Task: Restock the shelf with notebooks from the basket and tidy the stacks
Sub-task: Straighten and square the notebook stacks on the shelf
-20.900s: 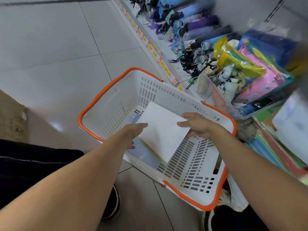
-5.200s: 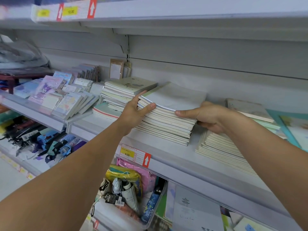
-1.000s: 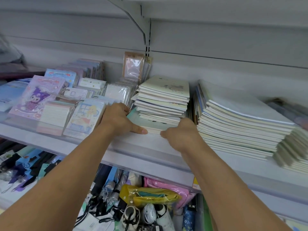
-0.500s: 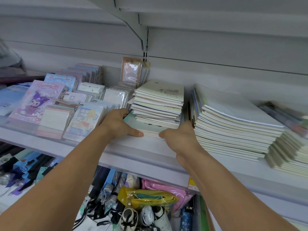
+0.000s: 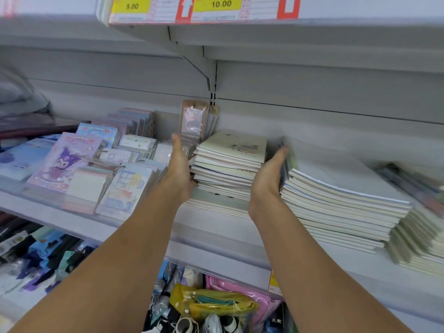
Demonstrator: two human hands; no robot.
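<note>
A stack of pale green and white notebooks [image 5: 230, 162] stands on the white shelf [image 5: 216, 239]. My left hand [image 5: 179, 164] lies flat against the stack's left side, fingers straight and pointing to the back. My right hand [image 5: 270, 175] is flat against its right side, in the gap beside a larger notebook stack [image 5: 336, 198]. The hands press the stack between the palms. The basket is out of view.
Ring-bound card pads and character notepads [image 5: 79, 169] crowd the shelf to the left. A third notebook stack [image 5: 418, 239] sits at the far right. Price labels [image 5: 204, 7] hang on the shelf above. Pouches and bags [image 5: 213, 304] fill the shelf below.
Both hands have risen from the stack's front bottom edge to its left and right sides, fingers now straight. The view has tilted upward, showing the upper shelf's price labels.
</note>
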